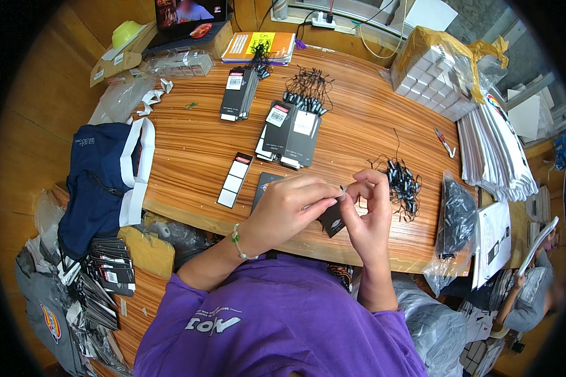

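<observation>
While the left hand (289, 202) and right hand (370, 210) pinched a tiny piece (341, 195) between them, a black tag (333, 222) showed just below, over the table (182, 157). Rightward, a clear bag (444, 266) held black cords (456, 217); plastic wrap (474, 74) enclosed white boxes (429, 80).

Wearer's hands (289, 202): two (bracelet (236, 237): one). Label strip (234, 181): one. Screen (192, 12): one.

Bare tabletop (365, 107) gives passage at upper centre-right, between wrapped white boxes (427, 81) and black tag stacks (303, 147); a cord pile (405, 188) blocks centre-right.
</observation>
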Demonstrator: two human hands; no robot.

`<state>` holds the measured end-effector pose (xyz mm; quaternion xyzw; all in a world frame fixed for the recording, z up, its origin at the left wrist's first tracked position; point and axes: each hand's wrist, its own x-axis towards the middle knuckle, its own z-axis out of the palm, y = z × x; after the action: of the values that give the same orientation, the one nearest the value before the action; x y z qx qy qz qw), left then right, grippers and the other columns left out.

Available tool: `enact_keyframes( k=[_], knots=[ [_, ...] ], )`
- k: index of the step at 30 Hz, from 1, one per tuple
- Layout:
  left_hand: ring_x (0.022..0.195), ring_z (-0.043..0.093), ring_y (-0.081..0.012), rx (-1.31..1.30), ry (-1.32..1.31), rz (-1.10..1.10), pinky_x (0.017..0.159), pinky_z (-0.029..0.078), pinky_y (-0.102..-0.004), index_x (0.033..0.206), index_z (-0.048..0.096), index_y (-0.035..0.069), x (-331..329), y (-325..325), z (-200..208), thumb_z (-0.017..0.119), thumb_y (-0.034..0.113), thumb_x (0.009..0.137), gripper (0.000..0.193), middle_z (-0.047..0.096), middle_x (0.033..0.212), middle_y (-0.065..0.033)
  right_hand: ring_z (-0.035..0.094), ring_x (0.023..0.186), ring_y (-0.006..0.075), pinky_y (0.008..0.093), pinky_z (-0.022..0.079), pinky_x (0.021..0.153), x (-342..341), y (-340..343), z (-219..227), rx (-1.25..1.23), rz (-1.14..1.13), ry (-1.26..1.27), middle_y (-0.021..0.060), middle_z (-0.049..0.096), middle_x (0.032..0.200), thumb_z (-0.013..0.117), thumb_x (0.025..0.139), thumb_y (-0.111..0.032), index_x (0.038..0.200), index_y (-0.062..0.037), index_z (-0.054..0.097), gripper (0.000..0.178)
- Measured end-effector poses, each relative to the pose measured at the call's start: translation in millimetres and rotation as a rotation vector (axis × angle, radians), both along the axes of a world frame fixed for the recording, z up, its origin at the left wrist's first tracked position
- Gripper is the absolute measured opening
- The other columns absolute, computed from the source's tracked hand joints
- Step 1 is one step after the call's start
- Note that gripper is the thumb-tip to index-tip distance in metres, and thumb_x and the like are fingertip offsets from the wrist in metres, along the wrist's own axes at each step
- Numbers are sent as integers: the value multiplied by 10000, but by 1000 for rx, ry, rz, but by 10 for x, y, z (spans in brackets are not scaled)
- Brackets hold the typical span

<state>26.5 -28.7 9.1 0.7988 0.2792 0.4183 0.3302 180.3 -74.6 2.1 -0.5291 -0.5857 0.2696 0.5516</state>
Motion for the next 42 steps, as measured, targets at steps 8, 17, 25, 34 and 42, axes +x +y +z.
enact_keyframes(
  k=[8,17,25,34,42],
  knots=[
    [748,578,-165,464,73,93,663,459,-306,818,666,90,-37,70,-22,652,102,684,135,602,777,-2,594,800,99,202,446,712,149,9,36,-307,234,446,73,648,893,579,849,-24,1021,39,590,184],
    [778,624,-187,534,74,69,654,472,-307,802,640,65,-1,12,-79,670,53,662,144,637,809,-19,446,699,114,236,384,659,335,185,-152,56,100,973,47,484,824,480,927,-141,901,-81,464,68],
    [737,633,-234,295,-27,18,620,486,-306,845,599,25,-10,72,-229,685,-18,675,195,647,829,-96,422,565,156,318,406,587,394,258,-259,-7,568,1159,47,434,638,469,931,-217,941,-99,405,134],
    [865,611,-246,-30,-73,-93,735,482,-334,964,589,-36,-18,56,-153,634,44,778,207,605,956,-126,552,719,234,366,479,686,150,233,-214,-28,611,1199,122,532,802,456,937,-192,969,-93,410,114],
    [847,607,-142,-701,-379,-98,809,478,-245,895,553,-15,48,0,-250,638,18,795,135,632,912,-69,561,729,223,378,485,713,201,204,-140,51,535,1183,111,533,809,450,942,-205,958,-91,408,123]
  ],
)
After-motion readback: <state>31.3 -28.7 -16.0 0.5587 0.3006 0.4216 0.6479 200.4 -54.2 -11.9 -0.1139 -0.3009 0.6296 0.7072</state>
